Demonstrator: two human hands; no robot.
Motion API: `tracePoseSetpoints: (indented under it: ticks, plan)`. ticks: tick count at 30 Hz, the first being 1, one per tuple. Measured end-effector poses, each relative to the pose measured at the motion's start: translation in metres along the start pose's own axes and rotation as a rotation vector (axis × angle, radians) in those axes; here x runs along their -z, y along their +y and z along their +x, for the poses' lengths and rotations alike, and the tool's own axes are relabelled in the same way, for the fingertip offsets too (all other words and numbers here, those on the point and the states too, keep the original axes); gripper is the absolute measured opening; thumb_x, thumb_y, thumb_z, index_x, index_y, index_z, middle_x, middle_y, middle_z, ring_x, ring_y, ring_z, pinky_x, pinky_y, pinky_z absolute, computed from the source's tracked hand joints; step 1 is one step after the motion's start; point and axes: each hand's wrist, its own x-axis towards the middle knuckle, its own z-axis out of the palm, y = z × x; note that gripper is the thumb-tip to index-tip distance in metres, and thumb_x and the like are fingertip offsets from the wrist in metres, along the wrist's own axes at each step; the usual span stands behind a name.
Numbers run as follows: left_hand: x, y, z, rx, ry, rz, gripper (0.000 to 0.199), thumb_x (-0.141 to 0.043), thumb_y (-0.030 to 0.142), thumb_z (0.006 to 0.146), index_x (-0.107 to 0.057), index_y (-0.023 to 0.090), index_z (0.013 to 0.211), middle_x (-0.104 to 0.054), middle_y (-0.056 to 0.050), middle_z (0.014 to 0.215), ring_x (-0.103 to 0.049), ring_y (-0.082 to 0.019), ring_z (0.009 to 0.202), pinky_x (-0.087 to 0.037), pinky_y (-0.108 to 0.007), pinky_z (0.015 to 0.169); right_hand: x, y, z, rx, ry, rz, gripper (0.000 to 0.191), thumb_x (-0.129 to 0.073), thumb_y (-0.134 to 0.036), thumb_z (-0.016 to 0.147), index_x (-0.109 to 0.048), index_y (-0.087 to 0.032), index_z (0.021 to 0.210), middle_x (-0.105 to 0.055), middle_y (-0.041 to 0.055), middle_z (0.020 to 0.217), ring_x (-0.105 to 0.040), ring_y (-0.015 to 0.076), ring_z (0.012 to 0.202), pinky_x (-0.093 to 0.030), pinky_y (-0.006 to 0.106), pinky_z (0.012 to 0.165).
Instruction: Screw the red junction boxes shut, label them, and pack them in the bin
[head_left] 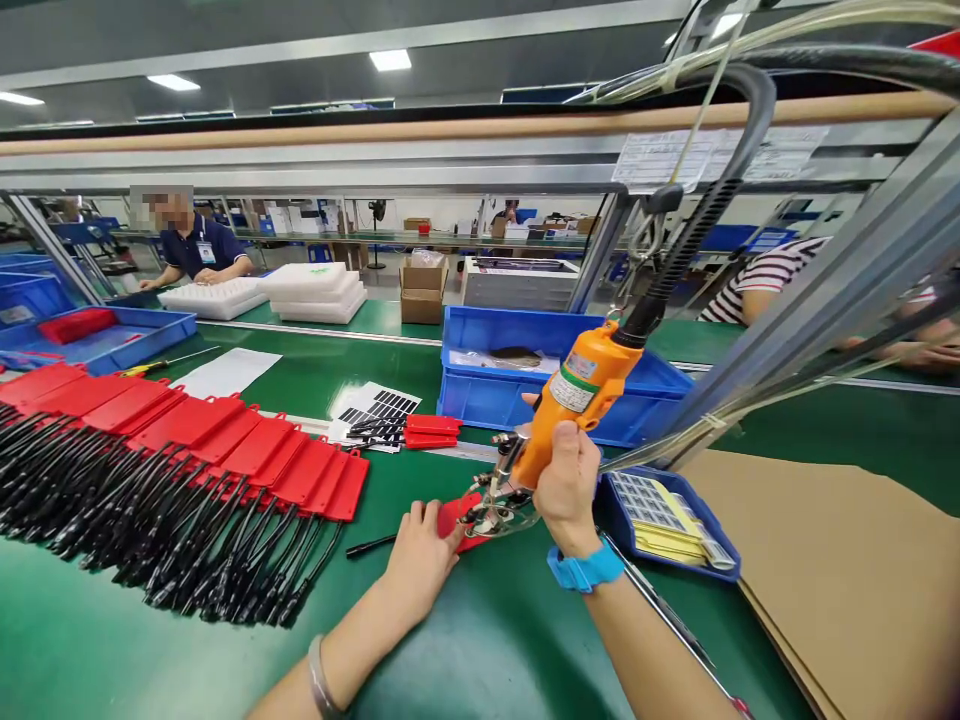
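Observation:
My right hand point(568, 480) is wrapped round an orange power tool point(581, 395) that hangs from a black hose. The tool's lower metal end stands over a red case point(466, 515) lying on the green table. My left hand point(424, 555) presses the left part of that case against the table, its fingertips close to the tool's tip. A black cable point(371, 547) sticks out to the left from under my left hand. A long row of red cases with black cables point(259, 460) covers the table's left side.
Behind the tool stands a blue bin point(487, 395). A blue tray of labels point(667, 520) and cardboard sheets point(840, 560) lie to the right. Small red pieces point(431, 431) and a label sheet point(375, 412) lie ahead. A person point(202, 245) sits at the far left.

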Motion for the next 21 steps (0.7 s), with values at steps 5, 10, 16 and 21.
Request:
tracePoseSetpoints:
  ticks: [5, 10, 16, 21]
  plan:
    - [-0.001, 0.002, 0.0, 0.0, -0.009, -0.02, 0.039, -0.062, 0.031, 0.091, -0.059, 0.03, 0.13, -0.048, -0.012, 0.13, -0.047, -0.032, 0.114, -0.049, -0.045, 0.091, 0.0, 0.001, -0.005, -0.006, -0.019, -0.01, 0.047, -0.049, -0.061, 0.09, -0.064, -0.017, 0.097, -0.055, -0.0009, 0.057, -0.045, 0.0118, 0.036, -0.036, 0.023, 0.03]
    - [-0.002, 0.002, 0.0, 0.005, -0.038, -0.044, 0.028, -0.063, 0.033, 0.09, -0.067, 0.029, 0.118, -0.049, -0.011, 0.131, -0.047, -0.032, 0.115, -0.049, -0.046, 0.091, -0.001, 0.004, -0.015, 0.018, -0.023, -0.01, 0.046, -0.05, -0.064, 0.089, -0.06, -0.019, 0.088, -0.057, 0.0006, 0.058, -0.044, 0.0115, 0.033, -0.032, 0.023, 0.027]
    - [-0.004, 0.0, 0.0, -0.004, -0.053, -0.034, 0.032, -0.06, 0.035, 0.092, -0.065, 0.029, 0.123, -0.045, -0.014, 0.14, -0.048, -0.033, 0.114, -0.049, -0.046, 0.089, 0.002, 0.006, -0.026, 0.032, -0.04, 0.02, 0.047, -0.052, -0.065, 0.086, -0.061, -0.019, 0.091, -0.059, 0.0014, 0.06, -0.047, 0.0129, 0.037, -0.036, 0.024, 0.031]
    - [-0.005, -0.006, 0.0, -0.048, -0.044, -0.044, 0.043, -0.053, 0.035, 0.096, -0.05, 0.031, 0.138, -0.044, -0.016, 0.144, -0.05, -0.032, 0.112, -0.049, -0.048, 0.089, -0.001, -0.023, 0.004, 0.046, 0.017, 0.045, 0.051, -0.047, -0.062, 0.089, -0.066, -0.016, 0.096, -0.057, 0.0024, 0.063, -0.048, 0.0144, 0.039, -0.039, 0.027, 0.033]
